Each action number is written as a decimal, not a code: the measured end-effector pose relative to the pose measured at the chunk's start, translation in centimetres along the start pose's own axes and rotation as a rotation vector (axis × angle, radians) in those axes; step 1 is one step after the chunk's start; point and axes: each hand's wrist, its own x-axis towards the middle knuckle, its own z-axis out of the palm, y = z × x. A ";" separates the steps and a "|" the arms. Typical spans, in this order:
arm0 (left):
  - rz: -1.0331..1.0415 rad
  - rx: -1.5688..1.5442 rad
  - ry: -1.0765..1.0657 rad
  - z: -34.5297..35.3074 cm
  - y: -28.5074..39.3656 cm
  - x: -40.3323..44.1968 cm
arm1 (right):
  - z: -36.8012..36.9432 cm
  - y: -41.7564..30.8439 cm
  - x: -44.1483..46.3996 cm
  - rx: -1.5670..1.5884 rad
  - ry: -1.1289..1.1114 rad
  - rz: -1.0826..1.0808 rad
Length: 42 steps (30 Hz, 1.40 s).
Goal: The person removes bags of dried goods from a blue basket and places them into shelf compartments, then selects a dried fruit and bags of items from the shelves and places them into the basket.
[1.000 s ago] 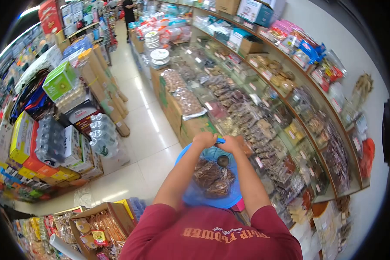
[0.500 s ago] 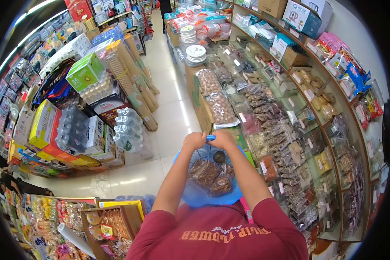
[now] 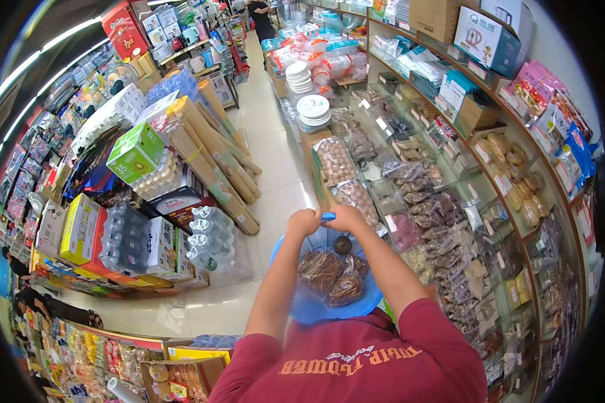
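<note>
A blue plastic basket [image 3: 280,285] hangs in front of my body. My left hand [image 3: 304,221] and my right hand [image 3: 346,219] are side by side, both closed around its blue handle [image 3: 328,217]. Inside lie brown, stringy dried bundles [image 3: 320,269], some seemingly bagged, and one dark round item [image 3: 343,245] near the far wall. My forearms cover parts of the basket's sides. Just beyond my hands, bagged round brown goods [image 3: 356,198] rest on the edge of the display.
On the right, a long display [image 3: 417,201] holds many bagged dried goods, with shelves above. Bottle packs [image 3: 212,242], cartons [image 3: 81,228] and rolled mats [image 3: 212,161] stand left of the tiled aisle [image 3: 279,174]. People [image 3: 261,20] are at the far end and lower left.
The view has shifted, so the shelves and stacks sit lower and further right. Both hands still grip the basket handle. More of the person at the aisle's far end shows.
</note>
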 end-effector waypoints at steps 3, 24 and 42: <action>-0.084 -0.051 0.019 -0.6 -2.6 1.3 | 0.4 -1.8 3.0 -0.034 -0.010 -0.060; -0.052 -0.086 0.125 -13.0 -19.1 25.1 | -3.6 -11.0 32.6 -0.089 0.058 -0.184; 0.040 0.034 0.075 -16.5 -17.4 43.9 | -8.4 -4.5 47.9 -0.035 0.146 -0.037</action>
